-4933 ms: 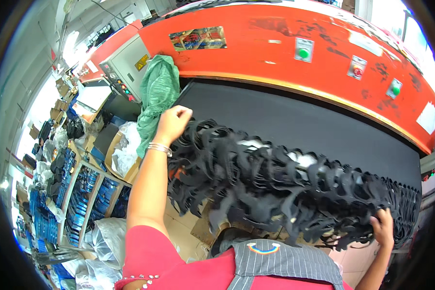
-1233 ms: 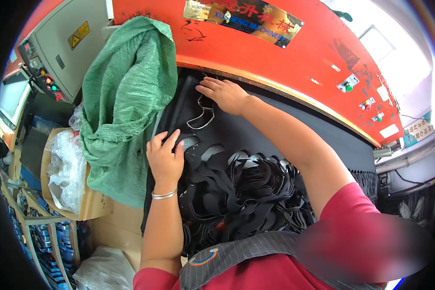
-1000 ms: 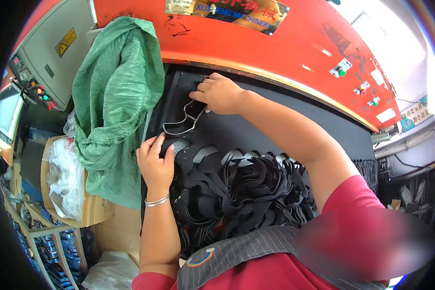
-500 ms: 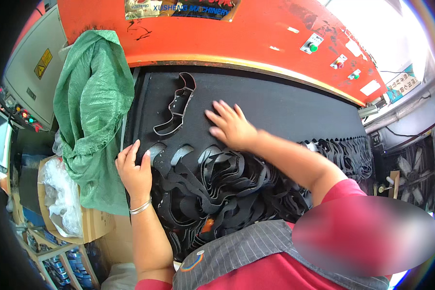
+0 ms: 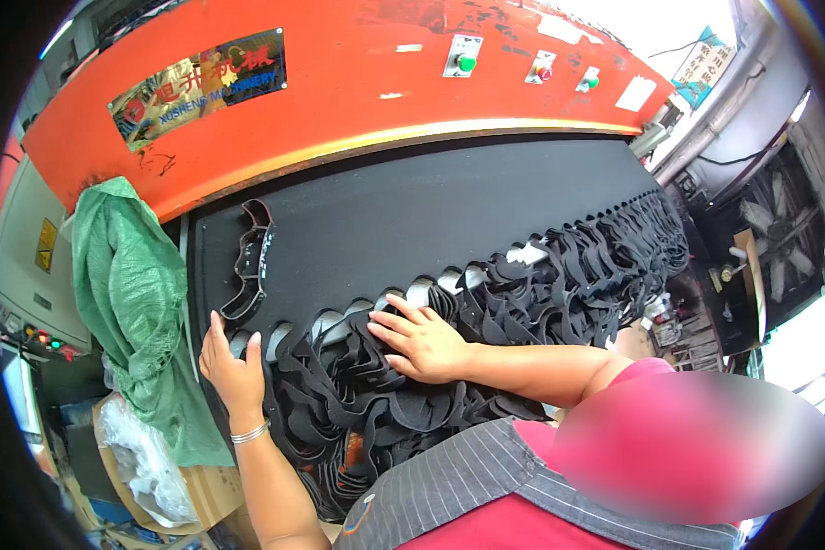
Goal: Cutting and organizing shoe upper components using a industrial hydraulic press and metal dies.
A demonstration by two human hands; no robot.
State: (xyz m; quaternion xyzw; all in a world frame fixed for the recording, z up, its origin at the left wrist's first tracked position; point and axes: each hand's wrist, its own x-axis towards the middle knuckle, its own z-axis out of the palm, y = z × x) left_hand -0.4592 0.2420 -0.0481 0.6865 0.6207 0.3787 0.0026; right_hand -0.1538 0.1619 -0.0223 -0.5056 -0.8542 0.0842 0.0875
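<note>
A wide black sheet (image 5: 367, 211) of soft-looking material lies on the machine bed, its near edge cut into scallops. At its left end stands a wavy metal cutting die (image 5: 251, 257), open in the middle. My left hand (image 5: 234, 374), with a bracelet at the wrist, rests on the sheet's left edge just below the die, thumb and fingers apart. Fingers spread, my right hand (image 5: 423, 345) lies palm down on the scalloped edge and the tangle of black cut strips (image 5: 385, 412). Neither hand grips anything that I can see; the palms are hidden.
Behind the sheet rises an orange machine beam (image 5: 339, 92) with a green button (image 5: 467, 63) and other buttons. A green woven cloth (image 5: 128, 302) hangs at the left, above a cardboard box (image 5: 213, 490) with clear plastic. Black strips hang along the near edge towards the right.
My right hand has come down from the sheet's surface onto the cut strips. My left hand stays near the left edge below the die. The whole view has shifted and turned.
</note>
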